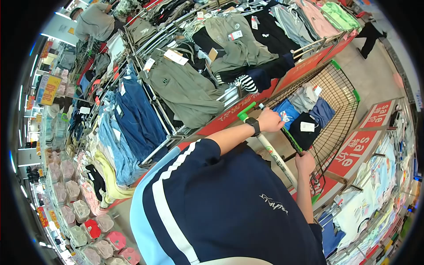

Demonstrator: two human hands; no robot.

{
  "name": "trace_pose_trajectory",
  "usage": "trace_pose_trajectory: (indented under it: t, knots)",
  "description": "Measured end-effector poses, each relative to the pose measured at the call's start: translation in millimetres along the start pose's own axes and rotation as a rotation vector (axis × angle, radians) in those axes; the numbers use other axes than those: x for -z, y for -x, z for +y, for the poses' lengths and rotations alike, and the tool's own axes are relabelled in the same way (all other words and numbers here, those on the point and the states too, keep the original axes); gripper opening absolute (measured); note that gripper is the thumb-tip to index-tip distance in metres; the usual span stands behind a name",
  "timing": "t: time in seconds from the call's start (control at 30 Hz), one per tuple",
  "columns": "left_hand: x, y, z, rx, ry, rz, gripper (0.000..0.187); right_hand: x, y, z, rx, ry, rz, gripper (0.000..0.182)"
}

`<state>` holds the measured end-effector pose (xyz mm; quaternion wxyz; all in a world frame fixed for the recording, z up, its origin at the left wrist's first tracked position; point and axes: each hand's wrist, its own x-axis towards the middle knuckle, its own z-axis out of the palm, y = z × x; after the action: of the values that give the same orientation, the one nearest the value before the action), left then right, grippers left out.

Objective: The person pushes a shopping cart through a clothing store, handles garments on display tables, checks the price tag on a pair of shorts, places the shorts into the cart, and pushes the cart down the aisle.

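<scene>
My left hand (269,120), with a black watch (253,126) on the wrist, reaches over the white cart handle (277,158). Its fingers are closed at one end of a dark bar with green parts (292,140) at the basket's near edge. At the other end of that bar, my right hand (305,162) is closed on it. Inside the wire shopping cart (342,90), just beyond my hands, lie a black garment (304,132), a bright blue one (286,111), a grey one (304,98) and a slate-blue one (322,111), some with white tags.
A rack of trousers (176,84) borders the cart on the left, with jeans (137,110) nearer. Red sale boards (360,148) and light clothes (366,198) line the right. One person (93,22) stands at upper left; another's dark-clothed leg (370,37) shows at upper right.
</scene>
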<state>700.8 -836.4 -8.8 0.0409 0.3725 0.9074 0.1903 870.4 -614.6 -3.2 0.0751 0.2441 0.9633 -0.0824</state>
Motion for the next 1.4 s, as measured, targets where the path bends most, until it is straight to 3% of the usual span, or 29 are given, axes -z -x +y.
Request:
trace_pose_trajectory:
  t: [0.33, 0.43, 0.63, 1.4]
  knots:
    - [-0.4, 64.9, -21.2, -0.033, -0.055, 0.108, 0.047, -1.6, 62.5, -52.7, -0.022, 0.016, -0.011, 0.027]
    - [14.6, 86.6, -29.5, -0.121, -0.041, 0.069, 0.047, -13.1, 77.7, -60.5, -0.049, 0.011, -0.046, 0.028]
    - [40.9, 139.1, -27.9, -0.112, 0.031, 0.090, 0.044, -10.9, 133.5, -78.9, -0.016, -0.013, 0.055, 0.025]
    - [60.0, 307.5, -51.7, -0.041, 0.023, -0.089, 0.046, -48.9, 294.9, -143.3, -0.024, -0.094, -0.036, 0.020]
